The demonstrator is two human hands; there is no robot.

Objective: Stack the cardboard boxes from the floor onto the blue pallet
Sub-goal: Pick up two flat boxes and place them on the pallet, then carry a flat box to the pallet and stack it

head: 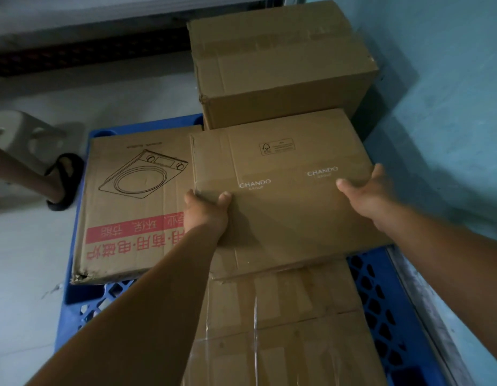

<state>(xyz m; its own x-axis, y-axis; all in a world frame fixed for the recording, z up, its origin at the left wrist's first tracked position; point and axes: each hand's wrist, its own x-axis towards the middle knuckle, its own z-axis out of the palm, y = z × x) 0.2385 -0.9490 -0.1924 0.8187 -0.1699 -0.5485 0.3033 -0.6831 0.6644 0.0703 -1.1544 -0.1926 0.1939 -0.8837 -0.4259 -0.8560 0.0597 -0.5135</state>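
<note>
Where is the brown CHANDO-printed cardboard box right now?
In the head view it sits centre frame, the brown CHANDO-printed cardboard box, gripped by the left hand and right hand, over a taped box on the blue pallet.

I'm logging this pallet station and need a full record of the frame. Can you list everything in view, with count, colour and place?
CHANDO box: one, brown, held over the pallet's middle, above the taped box.
Cooker-print box: one, brown with a red band, flat on the pallet's left side.
Tall box: one, brown, at the far end by the wall.
Taped box: one, brown with clear tape, nearest on the pallet.
Pallet: one, blue, grid-topped, under the boxes.
Stool: one, pale, on the floor at left.
Another person's foot in a black sandal: one, left of the pallet.
Wall: light blue, right.
Left hand: grips the CHANDO box's left edge.
Right hand: grips its right edge.
</note>
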